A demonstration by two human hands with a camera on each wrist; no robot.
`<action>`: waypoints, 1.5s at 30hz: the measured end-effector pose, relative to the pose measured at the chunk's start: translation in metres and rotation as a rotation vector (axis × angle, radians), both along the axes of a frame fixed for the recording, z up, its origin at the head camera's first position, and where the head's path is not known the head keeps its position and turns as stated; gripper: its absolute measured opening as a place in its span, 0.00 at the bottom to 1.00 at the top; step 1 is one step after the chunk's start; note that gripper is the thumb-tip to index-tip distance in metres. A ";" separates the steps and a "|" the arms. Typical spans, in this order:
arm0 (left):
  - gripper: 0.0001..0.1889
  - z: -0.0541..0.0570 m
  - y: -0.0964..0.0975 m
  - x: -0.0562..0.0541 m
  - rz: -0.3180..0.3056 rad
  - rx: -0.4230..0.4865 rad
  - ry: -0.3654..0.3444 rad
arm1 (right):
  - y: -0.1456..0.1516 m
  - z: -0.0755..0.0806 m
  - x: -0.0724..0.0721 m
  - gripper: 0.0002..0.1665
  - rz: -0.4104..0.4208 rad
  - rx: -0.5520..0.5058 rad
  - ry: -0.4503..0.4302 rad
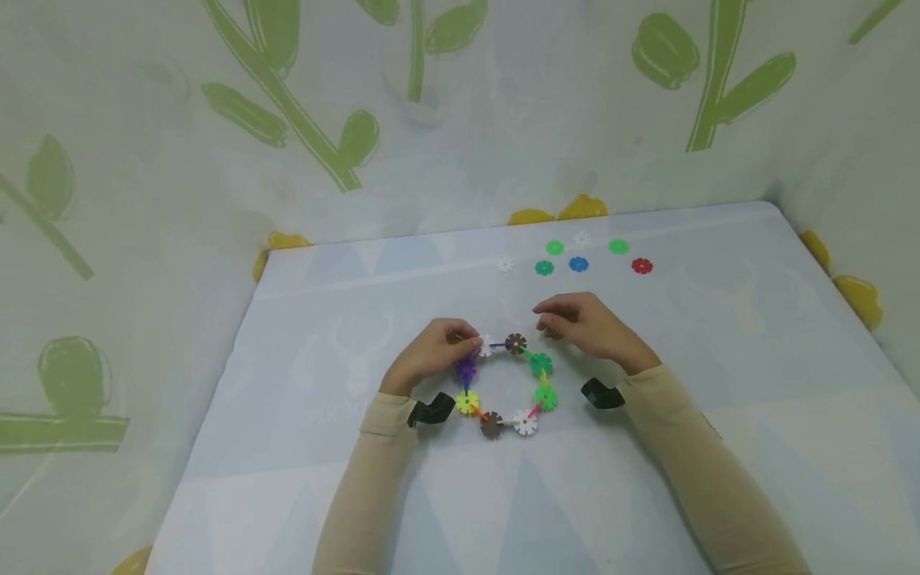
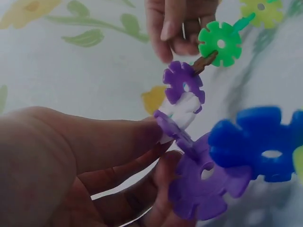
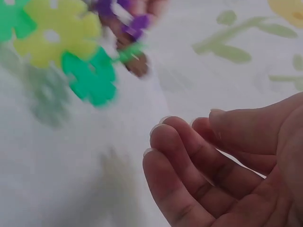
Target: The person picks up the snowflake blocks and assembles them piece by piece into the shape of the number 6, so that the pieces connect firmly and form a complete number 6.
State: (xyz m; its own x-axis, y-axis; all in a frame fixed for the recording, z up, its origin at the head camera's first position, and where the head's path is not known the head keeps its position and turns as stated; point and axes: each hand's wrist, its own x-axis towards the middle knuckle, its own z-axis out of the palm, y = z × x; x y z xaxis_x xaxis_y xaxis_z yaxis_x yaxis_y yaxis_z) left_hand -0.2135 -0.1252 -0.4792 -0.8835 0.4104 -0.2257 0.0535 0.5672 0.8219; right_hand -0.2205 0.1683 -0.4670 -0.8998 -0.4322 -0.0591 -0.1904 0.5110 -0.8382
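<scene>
A closed ring of interlocking notched plastic discs (image 1: 546, 397), in brown, green, white, yellow and purple, is on the table in the head view. My left hand (image 1: 434, 351) pinches its upper left part. In the left wrist view the thumb and fingers grip a purple disc (image 2: 166, 124) slotted into a larger purple disc (image 2: 201, 189), beside a white disc (image 2: 182, 113). My right hand (image 1: 595, 329) is to the right of the ring, apart from it. Its loosely bent fingers (image 3: 165, 179) hold nothing in the right wrist view.
Several loose discs lie near the table's back edge, among them a blue disc (image 1: 578, 263), a red disc (image 1: 642, 266) and a white disc (image 1: 505, 265). The pale table (image 1: 302, 447) meets a wall (image 1: 503, 144) with green plant shapes behind it.
</scene>
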 end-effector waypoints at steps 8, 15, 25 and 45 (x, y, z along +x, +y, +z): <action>0.12 0.001 -0.010 -0.003 -0.027 -0.004 -0.041 | 0.050 0.021 0.002 0.21 -0.183 -0.027 0.000; 0.13 -0.007 -0.025 0.003 0.006 0.053 -0.080 | 0.086 0.025 0.020 0.21 -0.254 0.098 0.029; 0.13 -0.012 -0.027 0.008 0.027 0.082 -0.051 | 0.106 0.000 0.055 0.20 -0.139 0.344 0.004; 0.13 -0.015 -0.026 0.008 0.028 0.101 -0.036 | 0.085 0.008 0.047 0.08 0.014 0.307 0.102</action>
